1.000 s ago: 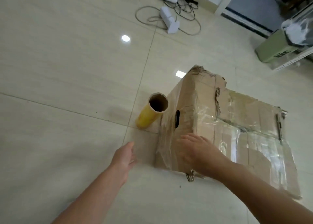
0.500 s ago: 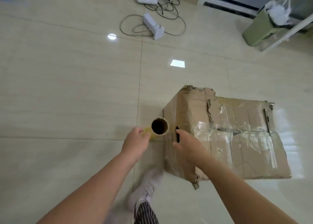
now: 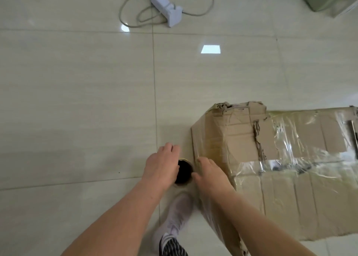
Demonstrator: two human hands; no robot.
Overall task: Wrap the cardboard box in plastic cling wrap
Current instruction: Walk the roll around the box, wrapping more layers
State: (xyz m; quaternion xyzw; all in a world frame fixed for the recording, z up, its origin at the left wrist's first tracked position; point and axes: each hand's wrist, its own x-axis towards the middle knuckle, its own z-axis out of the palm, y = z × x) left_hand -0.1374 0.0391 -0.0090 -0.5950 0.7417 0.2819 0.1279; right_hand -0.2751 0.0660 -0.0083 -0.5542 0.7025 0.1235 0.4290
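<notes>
Grips cling wrap roll (image 3: 183, 173) with left hand (image 3: 162, 168), fingers curled over its 9 o'clock side. Rests right hand (image 3: 210, 176) at roll's 3 o'clock, fingers loose and fairly straight, against film-covered corner of cardboard box (image 3: 242, 135). Shows box on floor (image 3: 77, 100), 4 o'clock of view.

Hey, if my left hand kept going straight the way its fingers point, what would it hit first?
Likely nothing nearby. The left hand, on the roll, points away over bare floor, passing left of the box. The white power strip lies far ahead, off that line.
</notes>
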